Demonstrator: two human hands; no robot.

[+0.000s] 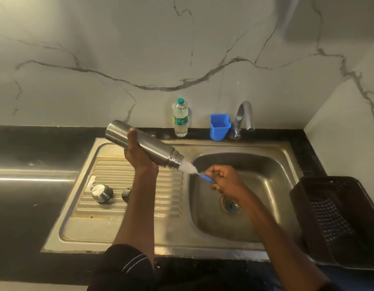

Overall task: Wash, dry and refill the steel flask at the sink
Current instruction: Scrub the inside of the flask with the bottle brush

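Washing is underway, drying and refilling remain: the left hand [138,154] grips the steel flask [143,144] tilted over the sink [286,156], the right hand [222,178] clasps a bottle brush [197,173] at its mouth, 2 caps lie aside.

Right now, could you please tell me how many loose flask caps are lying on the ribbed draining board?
2: a rounded steel cap on the ribbed draining board, and a dark inner stopper just right of it, partly hidden behind the left forearm.
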